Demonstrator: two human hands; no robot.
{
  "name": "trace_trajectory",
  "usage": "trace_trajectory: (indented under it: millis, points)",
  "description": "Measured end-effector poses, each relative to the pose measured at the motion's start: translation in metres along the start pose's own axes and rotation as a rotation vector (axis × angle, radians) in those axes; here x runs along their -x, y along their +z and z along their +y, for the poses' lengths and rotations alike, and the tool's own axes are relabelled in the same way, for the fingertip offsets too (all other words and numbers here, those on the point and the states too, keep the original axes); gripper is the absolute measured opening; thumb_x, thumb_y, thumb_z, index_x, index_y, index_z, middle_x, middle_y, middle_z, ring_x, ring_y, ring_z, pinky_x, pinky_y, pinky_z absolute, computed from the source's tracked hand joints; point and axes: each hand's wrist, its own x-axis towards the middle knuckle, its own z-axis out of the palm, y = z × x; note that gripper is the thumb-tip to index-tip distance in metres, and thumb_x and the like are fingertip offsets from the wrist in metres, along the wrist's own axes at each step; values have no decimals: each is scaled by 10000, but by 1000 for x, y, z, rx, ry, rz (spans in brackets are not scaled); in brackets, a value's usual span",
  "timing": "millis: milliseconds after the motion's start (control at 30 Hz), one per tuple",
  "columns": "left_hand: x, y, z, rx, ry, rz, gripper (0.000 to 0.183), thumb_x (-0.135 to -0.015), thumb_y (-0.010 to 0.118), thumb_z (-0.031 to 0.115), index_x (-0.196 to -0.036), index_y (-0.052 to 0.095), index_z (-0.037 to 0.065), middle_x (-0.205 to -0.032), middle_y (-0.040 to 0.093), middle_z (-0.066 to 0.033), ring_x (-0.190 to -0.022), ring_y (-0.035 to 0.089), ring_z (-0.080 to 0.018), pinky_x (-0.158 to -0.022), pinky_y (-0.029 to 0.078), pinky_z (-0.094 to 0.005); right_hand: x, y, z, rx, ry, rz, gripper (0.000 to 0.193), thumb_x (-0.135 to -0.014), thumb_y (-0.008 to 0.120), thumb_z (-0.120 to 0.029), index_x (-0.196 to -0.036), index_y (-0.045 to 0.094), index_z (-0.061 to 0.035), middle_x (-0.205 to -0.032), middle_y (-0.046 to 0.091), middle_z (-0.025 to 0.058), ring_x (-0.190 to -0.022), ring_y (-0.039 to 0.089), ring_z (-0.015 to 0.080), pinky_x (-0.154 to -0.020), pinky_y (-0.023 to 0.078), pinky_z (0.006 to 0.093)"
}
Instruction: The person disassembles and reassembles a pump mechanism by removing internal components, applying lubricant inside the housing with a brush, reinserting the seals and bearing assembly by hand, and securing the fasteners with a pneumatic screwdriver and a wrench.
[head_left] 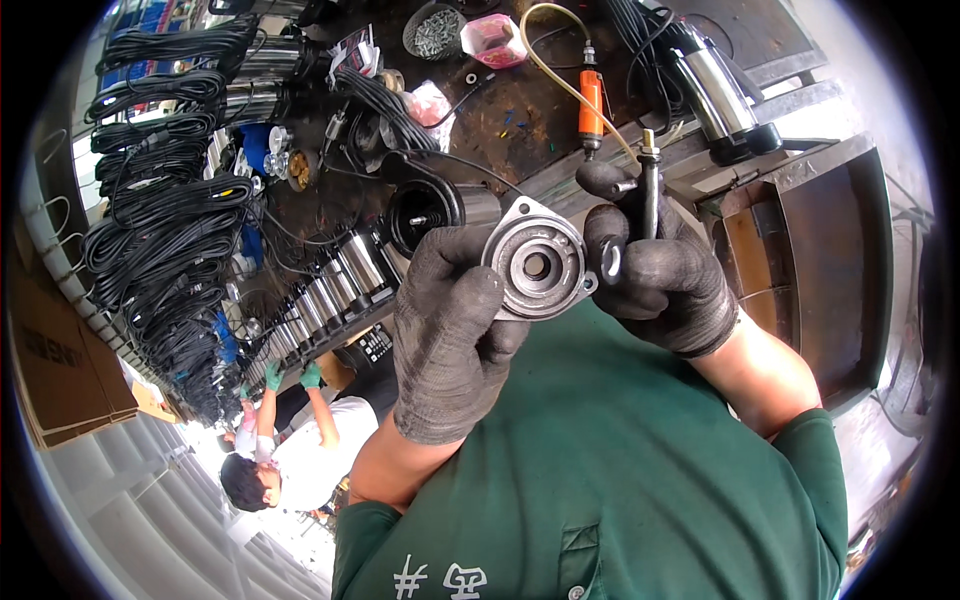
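My left hand (pixel 450 330), in a dark knitted glove, grips a round grey metal flange (pixel 535 265) by its left edge. The flange has bolt ears, concentric rings and a centre hole, and its face is turned up toward me. Close to its right side, my gloved right hand (pixel 665 285) is closed around a slim metal hand tool (pixel 651 195) that looks like an air blow gun, with a lever and a brass fitting on top. The fingers hide part of this tool. Just beyond both hands lies a black motor housing (pixel 425 205) with an open round end.
An orange air screwdriver (pixel 591 105) hangs on a yellowish hose. Steel-bodied pumps (pixel 710 85) and coiled black cables (pixel 165 240) crowd the dark workbench (pixel 500 130). A bowl of screws (pixel 434 32) stands at the back. A metal bin (pixel 840 270) is at right; a co-worker (pixel 315 450) works at lower left.
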Motion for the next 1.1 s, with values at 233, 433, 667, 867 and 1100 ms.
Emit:
trace_trajectory:
  millis: [233, 433, 667, 867, 1100]
  points:
    - [-1, -3, 0, 0, -11, 23, 343, -976, 703, 254, -1163, 567, 2, -786, 608, -40, -575, 431, -54, -517, 319, -211, -3, 1, 2, 178, -80, 51, 808, -764, 774, -38, -1505, 451, -47, -815, 600, 43, -600, 507, 114, -560, 403, 262]
    - [0, -6, 0, -54, -33, 69, 324, -981, 696, 252, -1153, 560, 13, -814, 627, -47, -579, 456, -52, -492, 322, -207, -6, 8, 3, 365, -166, 96, 830, -755, 806, -32, -1504, 450, -57, -828, 599, 25, -810, 589, 127, -754, 463, 279]
    - [0, -8, -2, -70, -46, 77, 369, -967, 714, 278, -1170, 555, 14, -910, 665, -65, -601, 498, -59, -502, 373, -207, -8, 7, 17, 622, -631, 46, 789, -784, 787, 61, -1484, 454, -87, -875, 642, 66, -794, 629, 133, -730, 528, 297]
    - [0, -16, 0, -173, -12, 42, 374, -970, 715, 308, -1155, 562, 20, -902, 668, -61, -600, 509, -50, -500, 378, -201, -12, 17, -5, 1338, -808, -137, 398, -771, 799, 48, -1098, 602, -65, -815, 665, 83, -691, 666, 219, -614, 522, 338]
    - [-1, -18, 4, -195, -55, 111, 358, -971, 717, 300, -1141, 568, 23, -881, 671, -54, -604, 516, -47, -504, 380, -196, -24, 26, -24, 1668, -849, -507, 621, -706, 843, -198, -1277, 631, -77, -732, 647, 70, -616, 664, 290, -503, 494, 392]
